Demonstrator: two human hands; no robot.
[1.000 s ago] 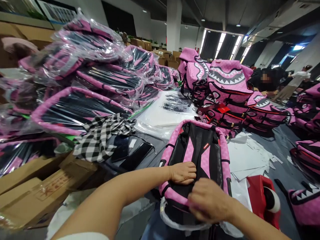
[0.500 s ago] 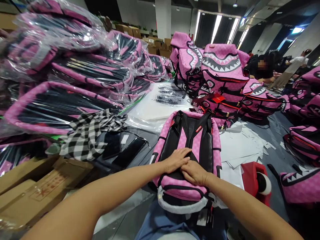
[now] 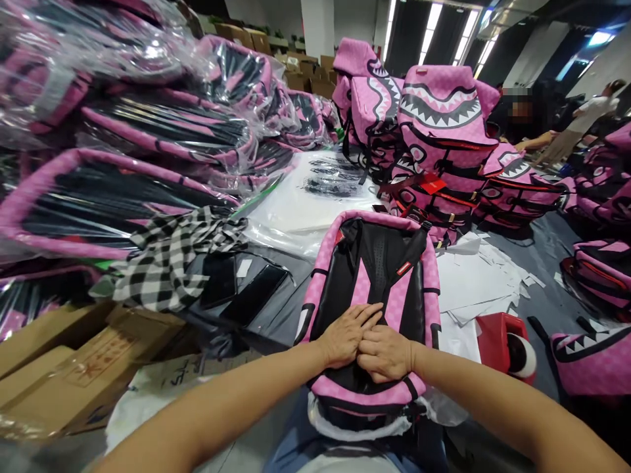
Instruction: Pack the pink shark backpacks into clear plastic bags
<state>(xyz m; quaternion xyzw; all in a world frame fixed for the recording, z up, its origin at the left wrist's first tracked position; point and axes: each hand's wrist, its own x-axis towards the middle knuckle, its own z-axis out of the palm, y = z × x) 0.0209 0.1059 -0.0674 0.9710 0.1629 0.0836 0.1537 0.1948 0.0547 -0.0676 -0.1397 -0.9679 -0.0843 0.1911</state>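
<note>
A pink and black backpack (image 3: 325, 282) lies in front of me with its black padded back panel and shoulder straps facing up. My left hand (image 3: 351, 335) rests on the lower part of that panel, its fingers stretched out toward the middle. Touching it, my right hand (image 3: 385, 353) is closed with the fingers curled against the panel; whatever is under them is hidden. A white wrapped handle (image 3: 357, 430) curves out at the near end, over my lap. On the right strap sits a small red label (image 3: 404, 269).
Plastic-wrapped pink backpacks (image 3: 162, 128) are piled at left, above a checked cloth (image 3: 162, 256), two dark phones (image 3: 254, 295) and cardboard boxes (image 3: 83, 368). Shark-mouth backpacks (image 3: 441, 125) stand behind. White paper sheets (image 3: 473, 279) and a red tape dispenser (image 3: 493, 341) lie right. People work far right.
Both hands have slid slightly toward me on the backpack. My right fingers look more curled. The pink pocket at its near end has tipped out of sight, and the right strap's label has shifted right.
</note>
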